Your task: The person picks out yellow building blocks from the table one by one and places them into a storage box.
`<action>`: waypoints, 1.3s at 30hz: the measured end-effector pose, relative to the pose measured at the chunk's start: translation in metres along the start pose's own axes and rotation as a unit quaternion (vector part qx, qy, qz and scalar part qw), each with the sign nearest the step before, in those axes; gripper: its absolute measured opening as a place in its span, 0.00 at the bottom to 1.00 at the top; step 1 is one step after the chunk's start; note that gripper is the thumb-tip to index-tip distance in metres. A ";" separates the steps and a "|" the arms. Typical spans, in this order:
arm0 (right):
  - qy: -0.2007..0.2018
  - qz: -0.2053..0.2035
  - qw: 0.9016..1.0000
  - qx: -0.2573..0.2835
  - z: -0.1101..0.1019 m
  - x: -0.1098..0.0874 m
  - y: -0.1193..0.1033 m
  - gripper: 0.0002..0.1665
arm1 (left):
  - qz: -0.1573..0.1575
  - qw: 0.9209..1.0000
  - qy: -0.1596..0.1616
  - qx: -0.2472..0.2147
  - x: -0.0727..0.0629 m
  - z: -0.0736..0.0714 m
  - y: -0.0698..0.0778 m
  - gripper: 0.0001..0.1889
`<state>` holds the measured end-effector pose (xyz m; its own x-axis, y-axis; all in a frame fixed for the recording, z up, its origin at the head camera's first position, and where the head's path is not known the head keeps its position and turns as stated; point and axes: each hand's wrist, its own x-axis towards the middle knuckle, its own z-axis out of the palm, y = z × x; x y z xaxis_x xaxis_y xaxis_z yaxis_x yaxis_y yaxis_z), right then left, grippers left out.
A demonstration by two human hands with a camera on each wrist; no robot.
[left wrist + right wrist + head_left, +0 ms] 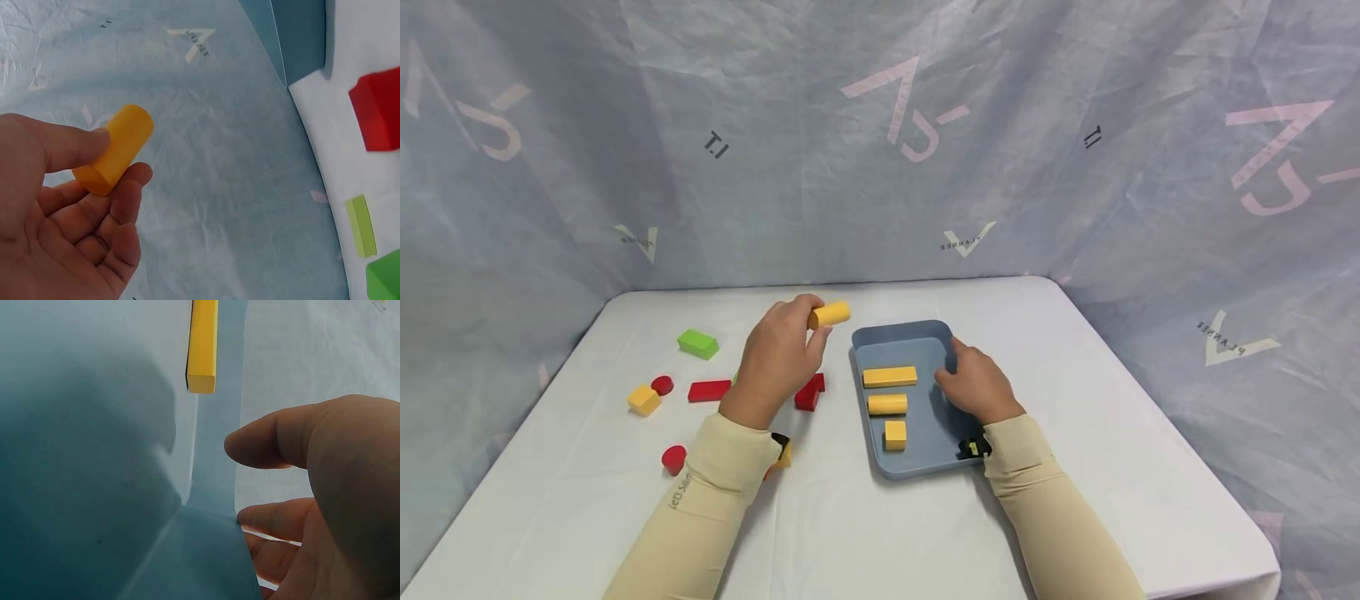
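My left hand (781, 354) pinches a yellow cylinder block (830, 314) between thumb and fingers, raised over the table just left of the tray's far end. The left wrist view shows the same yellow cylinder (119, 147) slanting across the fingers. On the right, my right hand (981, 385) is at the far right side of the blue-grey tray (917, 471). Its fingers (275, 519) touch the outside of the wall, while the thumb reaches over the rim. Inside the tray lie a long yellow block (890, 377), another yellow cylinder (887, 405) and a yellow cube (895, 435).
Loose blocks are scattered left of the tray: a green block (698, 343), a red flat block (709, 391), red round blocks (674, 459), a yellow block (644, 400) and a red block (809, 392). My left forearm partly covers others. A white cloth (1120, 467) covers the table.
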<state>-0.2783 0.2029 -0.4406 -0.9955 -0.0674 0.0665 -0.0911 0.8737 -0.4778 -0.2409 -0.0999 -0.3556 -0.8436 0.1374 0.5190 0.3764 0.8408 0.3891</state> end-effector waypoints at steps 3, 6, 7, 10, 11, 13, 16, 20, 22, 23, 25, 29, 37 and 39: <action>0.001 0.001 1.000 -0.002 -0.001 0.000 0.000 0.44 | 0.022 1.000 0.004 0.000 -0.001 0.003 0.004 0.17; 0.001 0.002 1.000 -0.003 -0.001 -0.001 -0.001 0.44 | 0.051 0.999 0.008 0.006 -0.002 0.006 0.006 0.16; -0.002 0.003 1.000 -0.001 -0.002 -0.001 -0.001 0.44 | 0.061 0.998 0.009 0.009 -0.002 0.007 0.007 0.16; -0.008 0.004 1.000 0.006 -0.001 -0.001 -0.001 0.44 | 0.083 0.996 0.008 0.010 -0.004 0.011 0.008 0.15; -0.010 0.004 1.000 0.008 -0.001 0.000 -0.001 0.44 | 0.090 0.996 0.008 0.010 -0.004 0.012 0.009 0.15; -0.010 0.000 1.000 0.008 -0.001 0.000 0.000 0.44 | 0.100 0.995 0.009 0.009 -0.005 0.015 0.010 0.15; -0.008 -0.003 1.000 0.008 -0.001 0.000 0.000 0.44 | 0.115 0.993 0.008 0.004 -0.006 0.019 0.011 0.15; -0.004 0.000 1.000 0.005 -0.001 -0.001 0.000 0.44 | 0.127 0.992 -0.001 0.005 -0.008 0.025 0.012 0.14; -0.001 -0.002 1.000 0.001 -0.002 0.000 0.000 0.44 | 0.128 0.992 -0.007 0.008 -0.009 0.029 0.013 0.14; -0.001 -0.003 1.000 0.000 -0.002 0.000 0.000 0.44 | 0.128 0.992 -0.010 0.010 -0.009 0.030 0.013 0.13; 0.000 -0.002 1.000 -0.001 -0.002 0.000 -0.001 0.44 | 0.128 0.992 -0.018 0.013 -0.010 0.033 0.014 0.13; 0.001 0.001 1.000 -0.006 -0.001 -0.001 -0.001 0.44 | 0.127 0.991 -0.029 0.020 -0.012 0.037 0.016 0.13; -0.003 0.005 1.000 -0.007 -0.001 -0.001 -0.001 0.44 | 0.130 0.989 -0.058 0.046 -0.013 0.045 0.019 0.14; -0.001 0.005 1.000 -0.008 -0.001 -0.001 -0.001 0.44 | 0.136 0.988 -0.059 0.048 -0.013 0.047 0.019 0.14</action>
<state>-0.2772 0.2026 -0.4397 -0.9964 -0.0604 0.0602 -0.0815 0.8817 -0.4646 -0.2405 -0.0613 -0.3905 -0.7573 0.4197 0.5004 0.5618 0.8093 0.1715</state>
